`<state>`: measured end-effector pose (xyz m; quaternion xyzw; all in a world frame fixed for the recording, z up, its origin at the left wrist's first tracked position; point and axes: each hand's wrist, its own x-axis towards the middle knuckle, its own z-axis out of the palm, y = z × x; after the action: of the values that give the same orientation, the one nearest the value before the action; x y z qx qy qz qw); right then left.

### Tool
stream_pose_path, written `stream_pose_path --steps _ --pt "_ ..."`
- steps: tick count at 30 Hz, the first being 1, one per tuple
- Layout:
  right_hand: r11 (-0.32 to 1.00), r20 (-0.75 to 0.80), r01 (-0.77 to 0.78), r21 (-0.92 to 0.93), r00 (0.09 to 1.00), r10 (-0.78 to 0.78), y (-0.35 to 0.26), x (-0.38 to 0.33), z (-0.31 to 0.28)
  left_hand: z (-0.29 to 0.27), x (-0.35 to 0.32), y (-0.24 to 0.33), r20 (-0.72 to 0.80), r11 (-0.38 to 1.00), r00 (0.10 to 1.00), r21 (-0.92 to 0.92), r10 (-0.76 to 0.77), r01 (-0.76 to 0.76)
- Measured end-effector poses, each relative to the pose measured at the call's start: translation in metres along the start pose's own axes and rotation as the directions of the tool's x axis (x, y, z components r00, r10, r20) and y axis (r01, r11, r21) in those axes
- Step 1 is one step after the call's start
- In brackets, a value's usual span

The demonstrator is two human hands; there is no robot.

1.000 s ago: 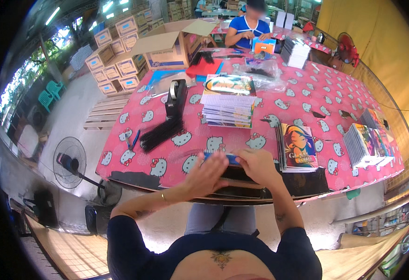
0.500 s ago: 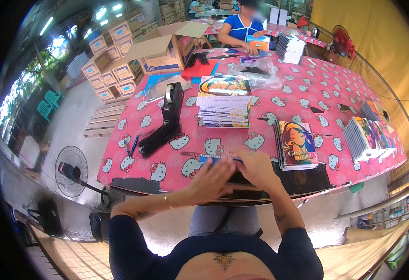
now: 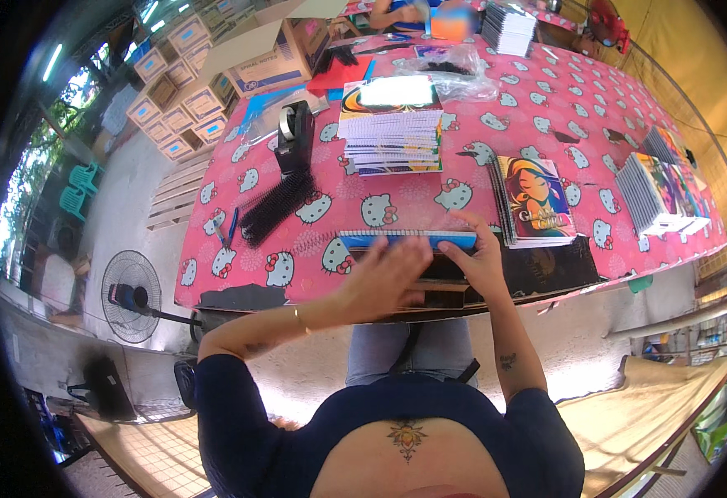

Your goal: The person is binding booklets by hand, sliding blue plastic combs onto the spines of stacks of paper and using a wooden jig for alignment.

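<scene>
Both hands, left hand (image 3: pixel 383 278) and right hand (image 3: pixel 478 259), pressed flat on a blue spiral notebook (image 3: pixel 405 241), not grasping. Its binding looked seated; stacked notebooks (image 3: pixel 392 131) and loose black combs (image 3: pixel 276 207) awaited.

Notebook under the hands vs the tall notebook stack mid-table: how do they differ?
The notebook under the hands is a single one at the near table edge, touched by the left hand and right hand; its top edge shows blue. The tall stack holds many, sits farther back, untouched, with a glossy multicoloured cover. Both lie on the pink tablecloth.
</scene>
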<state>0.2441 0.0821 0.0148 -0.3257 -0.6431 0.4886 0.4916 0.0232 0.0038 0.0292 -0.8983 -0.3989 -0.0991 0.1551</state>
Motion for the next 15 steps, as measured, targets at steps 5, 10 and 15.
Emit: stream_pose_path --steps 5,10,15 --pt "0.988 0.054 -0.024 0.154 0.998 0.016 -0.011 -0.001 0.006 -0.024 0.025 -0.022 -0.037 0.991 0.995 0.087 -0.095 0.098" --pt "0.988 0.094 -0.085 0.129 0.993 0.074 -0.008 0.003 0.007 -0.038 0.058 -0.043 -0.115 0.966 0.971 0.125 -0.211 0.225" --pt "0.995 0.156 0.089 -0.043 0.984 -0.081 -0.007 0.002 0.000 -0.013 0.023 -0.005 -0.078 0.998 0.995 0.033 0.060 -0.057"
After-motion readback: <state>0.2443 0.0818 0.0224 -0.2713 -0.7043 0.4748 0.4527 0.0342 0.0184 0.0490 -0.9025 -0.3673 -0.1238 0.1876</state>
